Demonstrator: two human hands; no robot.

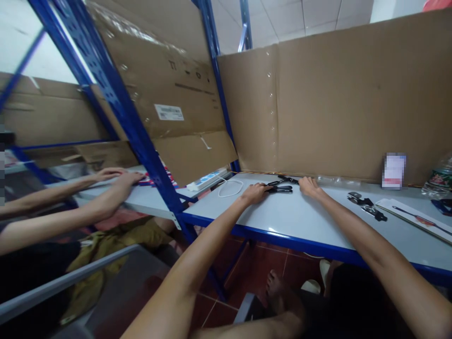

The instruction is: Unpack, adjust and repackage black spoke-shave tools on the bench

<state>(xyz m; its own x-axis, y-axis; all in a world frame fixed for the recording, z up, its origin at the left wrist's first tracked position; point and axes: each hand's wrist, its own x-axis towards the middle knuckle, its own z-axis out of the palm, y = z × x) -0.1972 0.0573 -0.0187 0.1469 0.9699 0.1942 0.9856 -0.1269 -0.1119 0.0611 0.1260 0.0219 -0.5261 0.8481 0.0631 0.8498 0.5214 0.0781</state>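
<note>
Both my arms reach out over a grey workbench (303, 221) with a blue front edge. My left hand (256, 192) lies knuckles up, fingers curled onto a bundle of black cable parts (280, 189) at the back of the bench. My right hand (310, 186) rests just right of that bundle, fingers bent down and touching the upper black piece (287, 179). What each hand grips is partly hidden by the fingers.
A white cord loop (231, 188) and a white power strip (208, 180) lie left of my hands. Black clips (365, 206), a long tool on white card (416, 219) and a bottle (439, 179) sit right. Cardboard walls (335, 103) back the bench. Another person's hands (120, 178) work at the left bench.
</note>
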